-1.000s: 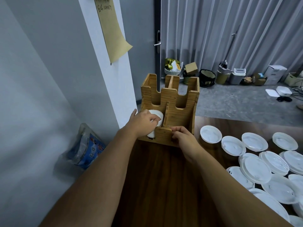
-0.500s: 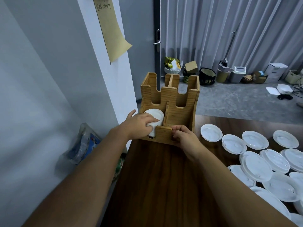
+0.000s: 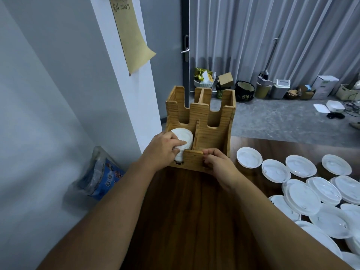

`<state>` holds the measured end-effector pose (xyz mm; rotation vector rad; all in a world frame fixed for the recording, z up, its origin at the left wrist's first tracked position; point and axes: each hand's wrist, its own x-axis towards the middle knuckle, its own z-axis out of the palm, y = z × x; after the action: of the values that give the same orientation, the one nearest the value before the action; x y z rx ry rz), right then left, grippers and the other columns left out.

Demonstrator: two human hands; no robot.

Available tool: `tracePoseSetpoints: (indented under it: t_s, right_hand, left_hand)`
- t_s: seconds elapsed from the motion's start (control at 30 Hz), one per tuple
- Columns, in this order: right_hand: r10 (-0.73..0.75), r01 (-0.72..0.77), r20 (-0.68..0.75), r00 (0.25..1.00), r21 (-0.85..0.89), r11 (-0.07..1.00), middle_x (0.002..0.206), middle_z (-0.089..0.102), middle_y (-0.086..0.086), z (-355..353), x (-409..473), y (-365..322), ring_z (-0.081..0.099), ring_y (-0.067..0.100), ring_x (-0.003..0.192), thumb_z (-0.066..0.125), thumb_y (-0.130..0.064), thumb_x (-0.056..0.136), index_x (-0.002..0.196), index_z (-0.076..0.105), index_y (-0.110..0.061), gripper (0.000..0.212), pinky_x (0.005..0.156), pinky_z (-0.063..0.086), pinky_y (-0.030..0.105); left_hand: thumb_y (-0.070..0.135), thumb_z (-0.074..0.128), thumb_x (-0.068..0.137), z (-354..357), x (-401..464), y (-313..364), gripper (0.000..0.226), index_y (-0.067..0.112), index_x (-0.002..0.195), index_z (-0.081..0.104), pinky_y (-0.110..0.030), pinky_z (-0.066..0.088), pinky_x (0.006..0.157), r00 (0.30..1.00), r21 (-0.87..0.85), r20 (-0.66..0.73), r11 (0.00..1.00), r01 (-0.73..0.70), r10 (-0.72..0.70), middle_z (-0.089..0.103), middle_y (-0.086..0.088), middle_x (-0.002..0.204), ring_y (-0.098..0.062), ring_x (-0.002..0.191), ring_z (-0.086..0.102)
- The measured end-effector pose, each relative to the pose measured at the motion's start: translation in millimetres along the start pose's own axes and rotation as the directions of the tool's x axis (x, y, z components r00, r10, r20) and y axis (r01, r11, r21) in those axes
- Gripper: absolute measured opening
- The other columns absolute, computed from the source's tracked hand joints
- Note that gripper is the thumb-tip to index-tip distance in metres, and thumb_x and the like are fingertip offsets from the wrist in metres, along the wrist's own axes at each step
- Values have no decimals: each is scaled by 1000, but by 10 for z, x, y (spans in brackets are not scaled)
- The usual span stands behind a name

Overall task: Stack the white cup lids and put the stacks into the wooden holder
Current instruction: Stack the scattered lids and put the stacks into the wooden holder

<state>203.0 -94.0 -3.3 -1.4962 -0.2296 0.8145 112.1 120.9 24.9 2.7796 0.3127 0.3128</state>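
Observation:
A wooden holder with notched walls stands at the far left corner of the dark wooden table. A stack of white cup lids leans in its front left compartment. My left hand grips this stack from the left, fingers over its front. My right hand clasps the holder's low front wall. Several loose white lids lie spread over the table to the right, some overlapping.
A white pillar with a brown paper sheet rises just left of the holder. A blue plastic bag lies on the floor by the table's left edge. Bins and boxes line the curtain far behind.
The lid stack has tipped a little further back into the left compartment under my left hand. My right hand stays on the holder's front wall.

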Motion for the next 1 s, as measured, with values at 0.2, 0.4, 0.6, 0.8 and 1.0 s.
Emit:
tracePoseSetpoints:
  t_s: [0.2,0.4,0.6,0.8,1.0]
  right_hand:
    - [8,-8,-1,1000,-18,1000,123,68,7,6,-7,-11,66,22,115,51,-8,108,121,69,-17,24,86,57,32]
    - [3,-3,2,1000,-20,1000,128,68,10,-12,2,9,66,27,120,52,-8,107,123,69,-16,25,104,59,43]
    - [6,-6,-5,1000,8,1000,125,69,9,-1,11,23,67,26,119,53,-8,106,119,71,-17,25,100,60,42]
    - [24,-24,5,1000,-18,1000,129,69,9,-24,-40,-50,67,26,121,52,-8,107,123,71,-19,27,103,59,42]
    - [24,-14,54,998,-166,986,131,67,8,-61,-202,-172,65,27,123,56,-7,106,131,64,-24,32,104,58,39]
  left_hand:
    - [21,73,103,3,47,-3,37,30,138,74,-42,40,111,1000,17,2,1000,6,-6,65,3,133,-21,126,51]
    - [27,78,100,-59,120,6,38,35,137,74,-45,40,116,982,-40,154,992,118,-110,62,10,140,-24,134,46]
    - [8,59,101,-176,132,86,59,38,152,60,-48,20,125,950,62,302,996,60,-76,52,7,153,-25,144,38]
    - [0,64,99,-223,5,38,57,26,149,65,-40,47,117,978,-261,129,946,190,-161,58,-1,154,-25,139,52]
    - [11,64,105,-402,-55,217,33,39,118,76,-20,58,88,961,-528,-136,839,135,-241,75,15,114,-4,105,68]
